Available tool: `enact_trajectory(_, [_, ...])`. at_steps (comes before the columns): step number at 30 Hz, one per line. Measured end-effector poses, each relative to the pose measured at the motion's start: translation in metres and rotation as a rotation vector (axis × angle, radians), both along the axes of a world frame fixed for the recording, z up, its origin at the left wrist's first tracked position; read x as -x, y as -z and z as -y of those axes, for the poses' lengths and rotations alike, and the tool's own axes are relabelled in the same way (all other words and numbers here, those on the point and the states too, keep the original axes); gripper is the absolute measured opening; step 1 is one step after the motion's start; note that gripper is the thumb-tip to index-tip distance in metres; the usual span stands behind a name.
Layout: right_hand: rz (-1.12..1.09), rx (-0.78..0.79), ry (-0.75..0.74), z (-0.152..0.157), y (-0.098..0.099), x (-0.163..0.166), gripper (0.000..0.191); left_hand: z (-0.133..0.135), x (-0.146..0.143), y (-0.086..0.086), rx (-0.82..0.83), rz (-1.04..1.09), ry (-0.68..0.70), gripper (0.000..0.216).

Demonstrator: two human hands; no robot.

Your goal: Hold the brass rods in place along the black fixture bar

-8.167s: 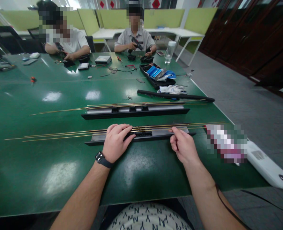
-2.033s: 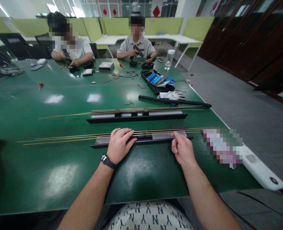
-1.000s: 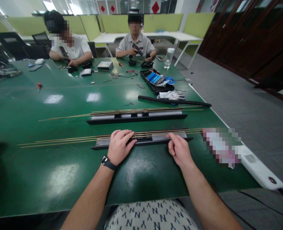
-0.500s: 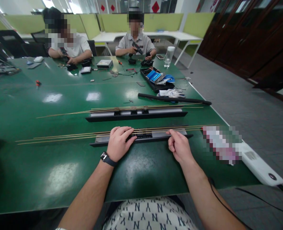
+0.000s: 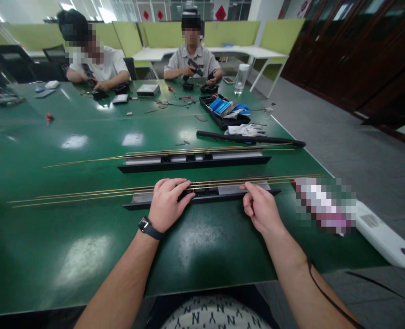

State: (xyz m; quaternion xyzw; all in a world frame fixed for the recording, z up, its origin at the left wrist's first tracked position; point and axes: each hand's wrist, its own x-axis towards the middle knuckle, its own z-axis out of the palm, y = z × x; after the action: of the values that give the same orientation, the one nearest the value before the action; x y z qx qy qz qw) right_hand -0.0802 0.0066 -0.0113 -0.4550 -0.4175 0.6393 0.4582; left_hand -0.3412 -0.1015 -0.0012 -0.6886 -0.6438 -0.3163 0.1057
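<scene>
A long black rail (image 5: pixel 219 193) lies across the green table (image 5: pixel 86 246) in front of me, with thin brass rods (image 5: pixel 86 195) running along it and far out to the left. My left hand (image 5: pixel 167 203) lies flat on the rail's middle, fingers stretched over the rods. At the rail's right part, my right hand (image 5: pixel 261 208) has its fingers curled and pinched on a brass rod. A dark watch sits on my left wrist.
A second black rail with brass rods (image 5: pixel 193 160) lies farther back, a black bar (image 5: pixel 250 138) and white gloves (image 5: pixel 245 130) behind it. A black tray (image 5: pixel 223 112) holds blue parts. A white power strip (image 5: pixel 383 237) hangs at the right edge. Two people work at the far side.
My hands hold nearly the same places on the rail and rods. The view has shifted slightly, and the other person's hand at the left edge is out of view.
</scene>
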Motion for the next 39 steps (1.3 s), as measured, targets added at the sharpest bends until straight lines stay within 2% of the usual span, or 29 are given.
enact_trajectory(7, [0.002,0.011,0.005,0.0018,-0.0048,0.0013,0.035,-0.0003,0.0001,0.0009,0.007,0.001,-0.006,0.029])
enact_trajectory(31, [-0.011,-0.008,-0.003,0.0,-0.001,0.0004,0.038,-0.0009,0.0008,0.0007,0.014,0.005,-0.005,0.029])
enact_trajectory(39, [-0.017,0.0,0.046,-0.0005,-0.0055,-0.0006,0.035,-0.0006,-0.0003,-0.0008,0.019,-0.001,-0.002,0.028])
